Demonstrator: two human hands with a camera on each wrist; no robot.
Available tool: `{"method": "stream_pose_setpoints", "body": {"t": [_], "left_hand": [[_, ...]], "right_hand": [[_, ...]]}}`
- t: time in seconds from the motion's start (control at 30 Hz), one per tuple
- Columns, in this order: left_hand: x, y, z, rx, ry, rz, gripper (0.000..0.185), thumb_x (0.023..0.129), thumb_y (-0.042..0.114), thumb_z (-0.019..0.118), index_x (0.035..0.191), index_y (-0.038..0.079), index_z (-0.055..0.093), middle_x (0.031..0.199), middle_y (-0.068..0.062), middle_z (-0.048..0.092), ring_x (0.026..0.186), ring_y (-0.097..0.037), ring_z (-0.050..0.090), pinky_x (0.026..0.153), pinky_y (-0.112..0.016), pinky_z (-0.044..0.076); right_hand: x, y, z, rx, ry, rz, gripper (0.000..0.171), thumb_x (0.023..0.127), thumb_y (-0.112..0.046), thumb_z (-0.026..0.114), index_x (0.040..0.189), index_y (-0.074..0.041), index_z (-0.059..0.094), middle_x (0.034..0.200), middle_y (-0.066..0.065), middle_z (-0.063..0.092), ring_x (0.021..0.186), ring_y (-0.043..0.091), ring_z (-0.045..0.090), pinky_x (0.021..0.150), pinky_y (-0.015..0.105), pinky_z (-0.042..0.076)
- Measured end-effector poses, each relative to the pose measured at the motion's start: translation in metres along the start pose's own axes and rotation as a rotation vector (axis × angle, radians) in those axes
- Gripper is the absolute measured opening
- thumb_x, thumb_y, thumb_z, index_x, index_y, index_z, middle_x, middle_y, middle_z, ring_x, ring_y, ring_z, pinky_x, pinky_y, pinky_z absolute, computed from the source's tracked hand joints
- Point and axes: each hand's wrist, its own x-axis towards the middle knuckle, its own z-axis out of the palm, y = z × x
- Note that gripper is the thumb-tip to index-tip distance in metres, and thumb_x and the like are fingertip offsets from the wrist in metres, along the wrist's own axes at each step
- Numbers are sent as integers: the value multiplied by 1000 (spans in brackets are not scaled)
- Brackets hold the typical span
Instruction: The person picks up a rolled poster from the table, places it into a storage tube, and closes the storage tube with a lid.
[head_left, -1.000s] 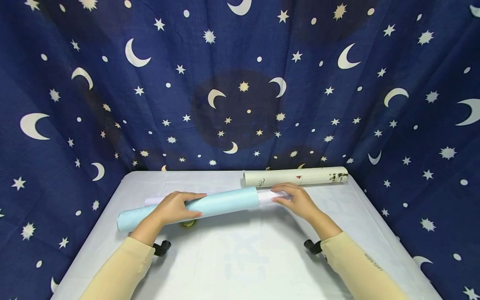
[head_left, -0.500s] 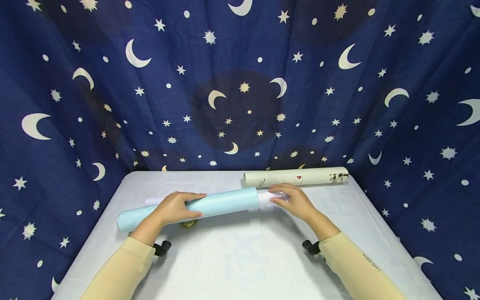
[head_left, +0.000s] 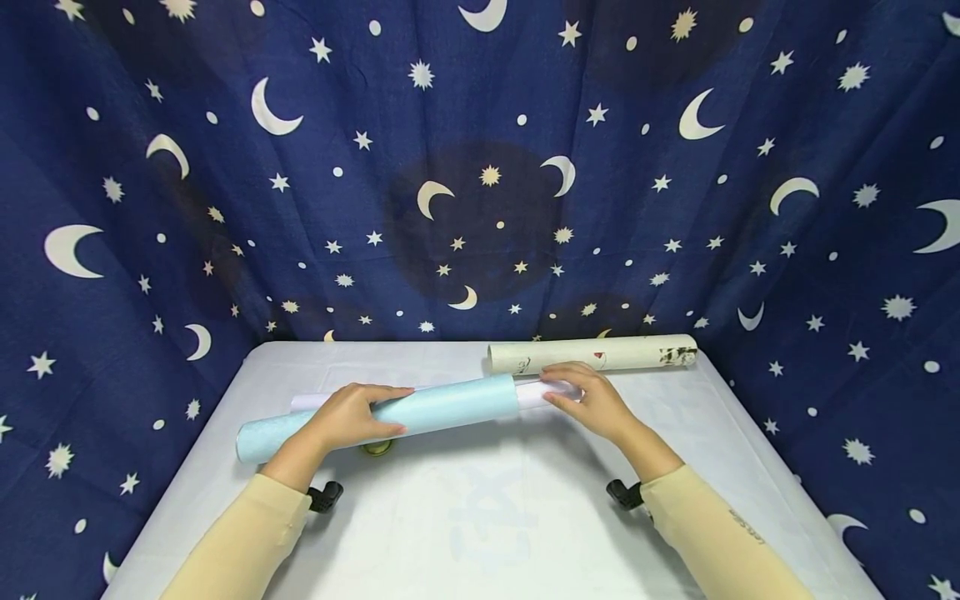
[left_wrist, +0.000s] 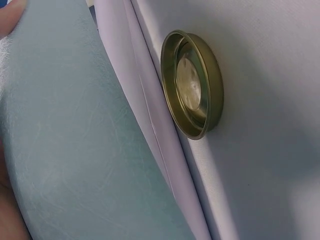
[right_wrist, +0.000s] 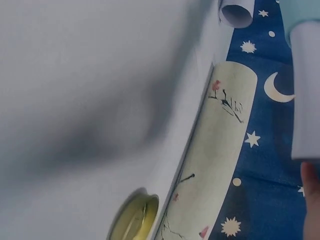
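Note:
A light blue cardboard tube is held above the table, slightly tilted with its right end higher. My left hand grips it around the middle, thumb and fingers on opposite sides. Out of its right end sticks a rolled white sheet of paper. My right hand pinches the outer end of that roll; in the right wrist view a fingertip shows by the roll's end. How far the paper reaches inside the tube is hidden. Beneath the tube, a gold round lid lies on the table.
A cream tube with painted patterns lies along the back right edge. Beside it is a second gold lid, seen in the right wrist view. Another white paper roll lies behind the blue tube. A starry blue curtain encloses the table.
My right hand has shifted slightly left, then back right, with its grip on the paper roll kept. The left hand and the blue tube stay practically still.

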Motion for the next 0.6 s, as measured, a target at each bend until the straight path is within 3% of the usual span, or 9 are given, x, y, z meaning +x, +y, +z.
{"method": "stream_pose_setpoints", "body": {"t": [0.23, 0.47, 0.6], "left_hand": [[-3, -2, -2, -5, 1, 8, 61, 76, 53, 84, 132, 44, 63, 126, 10, 68, 113, -16, 64, 91, -43, 52], [-5, -4, -2, -2, 4, 15, 61, 76, 53, 84, 133, 44, 63, 126, 10, 68, 112, -16, 64, 90, -43, 53], [-6, -5, -2, 0, -2, 11, 61, 76, 54, 83, 133, 44, 63, 127, 10, 67, 114, -16, 63, 91, -44, 52]], "right_hand": [[-2, 2, -13, -1, 36, 32, 34, 86, -16, 80, 119, -12, 73, 126, 4, 66, 118, 27, 59, 105, 53, 41], [-9, 6, -22, -6, 62, 60, 34, 85, -13, 81, 118, -9, 72, 126, 8, 67, 121, 32, 57, 118, 49, 26], [-14, 7, -25, -7, 54, 108, 34, 87, -17, 80, 119, -11, 72, 128, 7, 66, 128, 34, 53, 116, 51, 29]]}}
